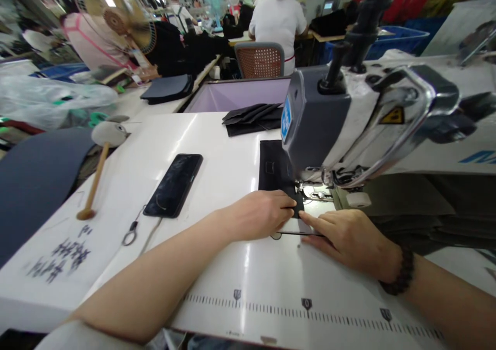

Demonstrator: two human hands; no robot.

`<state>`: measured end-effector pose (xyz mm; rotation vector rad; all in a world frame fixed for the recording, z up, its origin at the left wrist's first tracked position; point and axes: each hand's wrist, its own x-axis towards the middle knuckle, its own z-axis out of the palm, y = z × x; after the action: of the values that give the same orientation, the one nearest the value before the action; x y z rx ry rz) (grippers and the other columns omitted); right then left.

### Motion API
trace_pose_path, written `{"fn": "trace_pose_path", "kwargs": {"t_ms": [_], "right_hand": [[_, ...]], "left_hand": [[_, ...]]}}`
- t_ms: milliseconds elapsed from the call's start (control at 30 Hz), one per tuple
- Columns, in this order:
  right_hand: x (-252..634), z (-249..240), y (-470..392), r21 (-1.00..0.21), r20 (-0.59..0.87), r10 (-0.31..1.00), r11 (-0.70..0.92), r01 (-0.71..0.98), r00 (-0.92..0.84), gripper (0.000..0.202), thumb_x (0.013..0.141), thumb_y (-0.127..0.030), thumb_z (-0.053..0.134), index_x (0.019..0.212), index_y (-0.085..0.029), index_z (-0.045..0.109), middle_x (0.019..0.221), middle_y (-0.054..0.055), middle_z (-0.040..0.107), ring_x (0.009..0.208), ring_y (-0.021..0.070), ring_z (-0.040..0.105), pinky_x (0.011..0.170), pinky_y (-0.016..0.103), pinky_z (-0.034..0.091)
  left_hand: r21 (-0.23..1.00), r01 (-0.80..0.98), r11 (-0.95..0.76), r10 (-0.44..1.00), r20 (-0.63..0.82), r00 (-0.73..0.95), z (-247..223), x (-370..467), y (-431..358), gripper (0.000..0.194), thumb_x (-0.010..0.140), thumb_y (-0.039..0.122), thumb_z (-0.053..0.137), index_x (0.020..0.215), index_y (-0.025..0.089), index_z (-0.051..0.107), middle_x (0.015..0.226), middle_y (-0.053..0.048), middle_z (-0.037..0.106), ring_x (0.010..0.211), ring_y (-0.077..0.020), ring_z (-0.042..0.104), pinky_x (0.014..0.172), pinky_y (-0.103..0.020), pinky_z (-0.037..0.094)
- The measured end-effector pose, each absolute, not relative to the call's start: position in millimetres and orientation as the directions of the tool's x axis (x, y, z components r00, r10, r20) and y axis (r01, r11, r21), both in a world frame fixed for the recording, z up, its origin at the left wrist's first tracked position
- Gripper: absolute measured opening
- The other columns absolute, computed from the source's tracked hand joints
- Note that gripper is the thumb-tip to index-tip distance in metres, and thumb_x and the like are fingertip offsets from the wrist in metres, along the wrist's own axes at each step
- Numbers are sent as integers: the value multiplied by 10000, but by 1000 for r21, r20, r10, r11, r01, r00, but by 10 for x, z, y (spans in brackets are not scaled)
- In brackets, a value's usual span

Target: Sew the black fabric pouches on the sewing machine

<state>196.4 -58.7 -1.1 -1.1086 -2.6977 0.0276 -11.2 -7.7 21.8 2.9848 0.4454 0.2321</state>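
Observation:
A piece of black fabric point(270, 170) with a small stitched rectangle lies flat on the white sewing table, its right edge by the presser foot point(299, 187) of the sewing machine point(315, 115). My left hand point(261, 215) rests over the near end of this fabric, fingers bent and pressed together on it. On the other side, my right hand point(344, 239) has its index finger stretched to the fabric's near right corner. Its thumb is apart, low on the table, and nothing shows between them. The needle tip is hard to make out.
A phone point(173, 185) with a ring strap lies left of my left arm. Further left is a white-headed mallet point(108, 134). Folded black fabric point(253, 118) sits at the table's back; dark cloth point(411, 205) is stacked under the machine arm. A person point(277, 21) sits ahead.

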Motion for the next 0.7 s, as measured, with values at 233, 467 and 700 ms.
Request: {"fn": "trace_pose_path", "kwargs": {"t_ms": [233, 467, 700], "right_hand": [[1956, -53, -537, -59, 209, 745, 656, 752, -633, 337, 857, -385, 427, 1037, -143, 579, 705, 34, 656, 585, 147, 601, 491, 252, 361], [1926, -81, -516, -48, 174, 798, 591, 805, -576, 390, 831, -398, 471, 1110, -137, 549, 824, 67, 677, 655, 161, 619, 525, 254, 399], [1911, -45, -523, -44, 142, 807, 584, 811, -573, 389, 838, -392, 460, 1117, -132, 539, 796, 72, 673, 639, 158, 611, 513, 247, 378]], "left_hand": [[145, 312, -939, 335, 177, 925, 161, -89, -7, 193, 835, 118, 454, 849, 60, 637, 1018, -118, 618, 996, -202, 540, 877, -297, 462], [168, 369, -914, 396, 182, 900, 95, -73, 57, 205, 841, 112, 431, 906, 66, 621, 1052, -113, 600, 1009, -183, 545, 911, -290, 441], [161, 415, -895, 440, 181, 879, 94, -63, 112, 213, 812, 77, 439, 944, 67, 605, 1032, -106, 603, 966, -178, 565, 865, -285, 471]]}}
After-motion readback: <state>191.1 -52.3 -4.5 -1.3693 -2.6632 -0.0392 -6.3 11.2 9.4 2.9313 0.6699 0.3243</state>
